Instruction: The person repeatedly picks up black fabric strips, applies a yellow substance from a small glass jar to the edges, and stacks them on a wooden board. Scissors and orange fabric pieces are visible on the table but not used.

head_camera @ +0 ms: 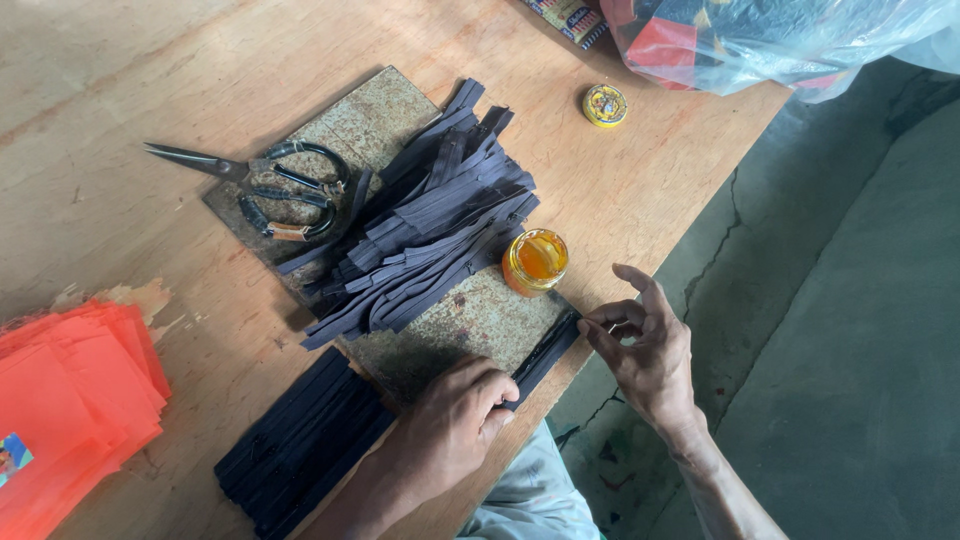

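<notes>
Both hands are on 1 dark zipper strip (545, 352) lying across the near corner of a worn metal plate (470, 325) on the wooden table (640, 180). The left hand (455, 415) is curled over the strip's near end, fingers closed down on it, pressing it to the plate. The right hand (645, 345) pinches the far end between thumb and forefinger, the other fingers spread loose above. So the strip runs straight between the 2 grips, taut-looking, just at the table's edge.

Just beyond the right hand's pinch stands a small open jar of orange liquid (535, 260), and behind that a loose heap of zipper strips (430, 215). Left of the left hand lies a neat stack of zipper strips (300, 440). Scissors (270, 185) rest further off.
</notes>
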Demonstrator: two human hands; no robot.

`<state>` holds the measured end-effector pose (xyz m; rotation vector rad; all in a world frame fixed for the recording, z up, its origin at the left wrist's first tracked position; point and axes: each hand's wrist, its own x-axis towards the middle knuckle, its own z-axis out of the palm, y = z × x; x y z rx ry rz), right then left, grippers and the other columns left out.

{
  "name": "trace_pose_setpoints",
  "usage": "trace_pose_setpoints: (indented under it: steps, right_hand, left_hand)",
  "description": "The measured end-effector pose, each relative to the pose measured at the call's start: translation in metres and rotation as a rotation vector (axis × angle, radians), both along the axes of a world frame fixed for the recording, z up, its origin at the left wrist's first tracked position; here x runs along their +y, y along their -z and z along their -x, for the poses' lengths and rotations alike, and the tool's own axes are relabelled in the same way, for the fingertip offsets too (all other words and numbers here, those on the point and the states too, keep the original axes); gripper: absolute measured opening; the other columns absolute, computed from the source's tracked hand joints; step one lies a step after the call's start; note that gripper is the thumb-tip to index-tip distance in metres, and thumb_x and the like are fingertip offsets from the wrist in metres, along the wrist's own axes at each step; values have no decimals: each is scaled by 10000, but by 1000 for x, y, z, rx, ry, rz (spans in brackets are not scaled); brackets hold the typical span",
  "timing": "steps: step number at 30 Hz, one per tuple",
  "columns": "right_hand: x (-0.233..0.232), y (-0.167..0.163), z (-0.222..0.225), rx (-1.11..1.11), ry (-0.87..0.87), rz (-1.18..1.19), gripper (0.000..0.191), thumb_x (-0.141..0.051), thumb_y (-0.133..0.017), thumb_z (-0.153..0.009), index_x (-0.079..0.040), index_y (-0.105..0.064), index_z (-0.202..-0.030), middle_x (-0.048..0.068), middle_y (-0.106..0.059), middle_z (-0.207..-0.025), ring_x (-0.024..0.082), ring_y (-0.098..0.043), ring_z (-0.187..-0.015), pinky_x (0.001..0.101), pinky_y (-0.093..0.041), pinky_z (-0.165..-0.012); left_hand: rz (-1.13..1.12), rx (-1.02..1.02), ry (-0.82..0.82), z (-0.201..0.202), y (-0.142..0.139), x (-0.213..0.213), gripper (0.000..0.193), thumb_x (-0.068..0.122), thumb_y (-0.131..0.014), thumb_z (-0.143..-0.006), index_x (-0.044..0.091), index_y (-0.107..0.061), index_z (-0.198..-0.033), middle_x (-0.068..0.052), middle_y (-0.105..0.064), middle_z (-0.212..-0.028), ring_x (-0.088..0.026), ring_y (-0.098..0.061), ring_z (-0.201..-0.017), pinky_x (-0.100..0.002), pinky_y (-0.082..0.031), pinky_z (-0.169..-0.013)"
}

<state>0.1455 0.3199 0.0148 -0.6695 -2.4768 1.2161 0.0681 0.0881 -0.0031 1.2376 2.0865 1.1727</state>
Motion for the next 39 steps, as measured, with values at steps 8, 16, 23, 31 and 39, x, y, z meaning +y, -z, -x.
trace_pose_setpoints:
  steps: [8, 16, 23, 31, 39]
  right_hand:
    - [3, 11, -5, 21, 9, -16, 722, -105, -827, -813, -44, -465, -1434, 82, -781, -901, 136, -747, -786, 290, -614, -708]
    - [12, 11, 3, 74, 41, 33, 925, -91, -897, -739, -69, -372, -1501, 125, -566, -1206, 184, -628, -976, 301, -595, -772]
    - [3, -9, 40, 232, -316, -11, 1199, -58, -910, -690, -53, -123, -1594, 199, -560, -1407, 289, -604, -1255, 415, -564, -995]
    - [-10, -2, 67, 163, -332, 95, 1115, -53, -880, -755, -68, -168, -1613, 190, -685, -1234, 250, -708, -1144, 384, -622, -974]
    - [3, -15, 71, 274, -562, 38, 1196, -74, -864, -791, -66, -47, -1664, 232, -571, -1491, 342, -622, -1339, 465, -534, -1093]
  left_hand:
    - [36, -10, -4, 1, -5, 0, 126, 60, -705, -886, 29, -608, -961, -105, -636, -924, -268, -648, -913, -425, -523, -822]
    - [-60, 32, -17, 4, -5, -1, 177, 46, -728, -845, 29, -604, -970, -128, -650, -938, -325, -650, -918, -449, -519, -801]
    - [21, -2, -37, 7, -12, -2, 177, 86, -702, -849, 44, -612, -996, -155, -651, -934, -363, -656, -885, -482, -521, -771]
    - [142, -101, 2, 12, -1, -2, 177, 55, -632, -873, 55, -629, -1051, -159, -637, -989, -325, -671, -939, -474, -539, -819]
    - [191, -145, 61, 17, -2, -2, 129, 102, -615, -912, 62, -624, -1034, -118, -634, -977, -268, -693, -882, -427, -575, -763]
